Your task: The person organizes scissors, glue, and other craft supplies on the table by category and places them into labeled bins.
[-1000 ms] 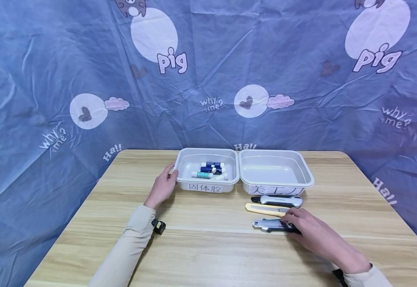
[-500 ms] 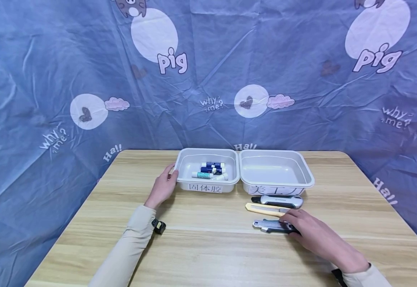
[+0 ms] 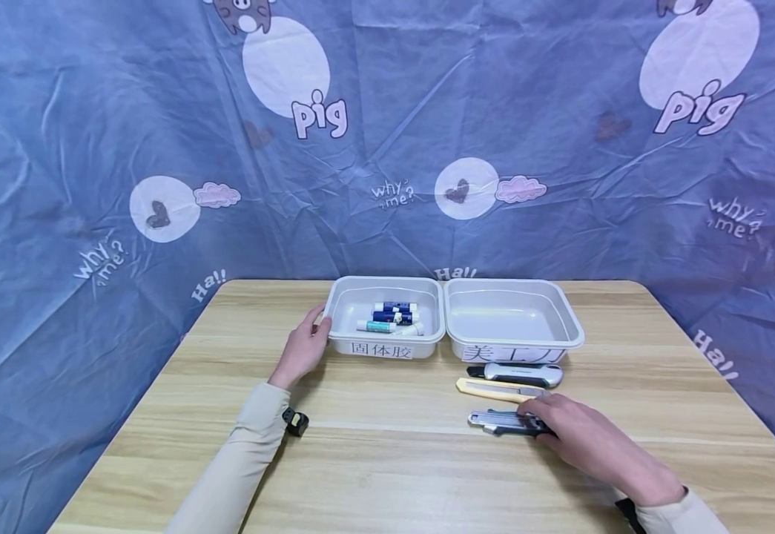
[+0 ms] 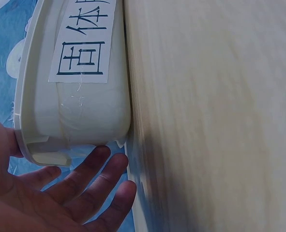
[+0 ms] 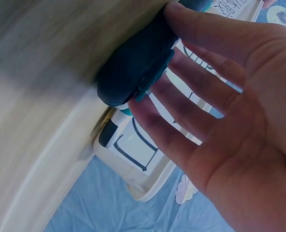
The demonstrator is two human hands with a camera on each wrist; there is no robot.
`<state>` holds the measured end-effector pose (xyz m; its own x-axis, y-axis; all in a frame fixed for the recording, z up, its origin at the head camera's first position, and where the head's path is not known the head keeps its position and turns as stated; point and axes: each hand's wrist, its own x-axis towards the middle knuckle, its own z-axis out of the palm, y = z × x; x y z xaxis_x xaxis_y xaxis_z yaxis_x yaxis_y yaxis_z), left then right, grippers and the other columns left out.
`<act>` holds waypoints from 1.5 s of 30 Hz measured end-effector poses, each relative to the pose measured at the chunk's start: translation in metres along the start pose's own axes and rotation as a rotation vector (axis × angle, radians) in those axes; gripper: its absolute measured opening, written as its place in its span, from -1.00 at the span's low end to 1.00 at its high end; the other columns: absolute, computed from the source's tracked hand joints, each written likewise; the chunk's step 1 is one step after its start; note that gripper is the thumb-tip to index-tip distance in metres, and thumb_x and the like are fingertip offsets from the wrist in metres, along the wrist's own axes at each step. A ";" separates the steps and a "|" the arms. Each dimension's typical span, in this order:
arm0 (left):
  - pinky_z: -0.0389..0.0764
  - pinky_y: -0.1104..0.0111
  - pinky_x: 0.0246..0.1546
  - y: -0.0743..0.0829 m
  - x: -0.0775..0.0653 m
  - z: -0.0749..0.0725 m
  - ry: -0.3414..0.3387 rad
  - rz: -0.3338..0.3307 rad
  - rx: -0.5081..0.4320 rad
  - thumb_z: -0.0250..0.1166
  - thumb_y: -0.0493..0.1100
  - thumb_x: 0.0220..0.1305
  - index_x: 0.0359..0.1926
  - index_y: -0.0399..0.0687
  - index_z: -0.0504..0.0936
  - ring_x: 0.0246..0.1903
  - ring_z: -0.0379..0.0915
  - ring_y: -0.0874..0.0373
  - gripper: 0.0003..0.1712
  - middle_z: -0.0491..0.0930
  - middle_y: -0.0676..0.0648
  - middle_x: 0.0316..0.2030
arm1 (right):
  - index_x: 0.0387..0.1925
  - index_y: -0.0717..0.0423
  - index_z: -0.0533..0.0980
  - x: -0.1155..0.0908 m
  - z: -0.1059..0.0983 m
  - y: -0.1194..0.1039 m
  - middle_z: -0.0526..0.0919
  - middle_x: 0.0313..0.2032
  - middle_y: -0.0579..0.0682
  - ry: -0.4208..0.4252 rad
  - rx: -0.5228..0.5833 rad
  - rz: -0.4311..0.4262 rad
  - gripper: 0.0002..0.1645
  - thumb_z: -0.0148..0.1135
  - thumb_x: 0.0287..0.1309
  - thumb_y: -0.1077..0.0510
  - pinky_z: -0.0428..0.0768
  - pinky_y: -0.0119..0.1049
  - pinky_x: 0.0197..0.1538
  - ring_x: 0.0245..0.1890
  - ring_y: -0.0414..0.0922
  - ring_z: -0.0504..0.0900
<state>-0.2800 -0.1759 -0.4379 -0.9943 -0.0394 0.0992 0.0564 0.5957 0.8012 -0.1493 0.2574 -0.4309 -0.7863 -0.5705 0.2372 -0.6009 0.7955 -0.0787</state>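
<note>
My left hand [image 3: 303, 347] is at the left end of the glue-stick bin [image 3: 343, 343], thumb and index finger pinching its rim; the other fingers spread below in the left wrist view. Inside lie several glue sticks [image 3: 377, 325]. With thumb and fingers on opposite sides, my right hand [image 3: 590, 441] grips a dark utility knife [image 5: 133, 63] with a teal slider, low over the table. Its silver front [image 3: 487, 419] points left, and the hand covers its rear. Just beyond lie a yellow utility knife [image 3: 487, 389] and a grey-black utility knife [image 3: 520, 374].
A second white bin [image 3: 455, 343], with a paper label on its front, stands against the right side of the first. Both are near the back edge of the wooden table [image 3: 387, 475]. A blue printed cloth [image 3: 374, 89] hangs behind the table.
My right fingers have drawn slightly nearer and left, uncovering more of the yellow utility knife. The gripped knife has shifted a little. My left hand and both bins are where they were.
</note>
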 end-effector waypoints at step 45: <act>0.48 0.29 -0.25 0.002 -0.001 0.000 0.003 -0.017 -0.001 -0.08 0.10 0.51 0.43 0.11 0.28 -0.26 0.56 0.04 -0.45 0.66 -0.17 -0.21 | -0.05 0.07 0.59 0.052 -0.056 0.011 0.67 -0.16 -0.01 0.105 0.019 -0.025 -0.49 0.48 -0.12 0.36 0.60 -0.03 -0.13 -0.12 -0.03 0.64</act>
<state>-0.2792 -0.1753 -0.4364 -0.9948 -0.0519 0.0873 0.0396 0.5940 0.8035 -0.1892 0.2481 -0.3649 -0.7522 -0.5651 0.3391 -0.6238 0.7764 -0.0898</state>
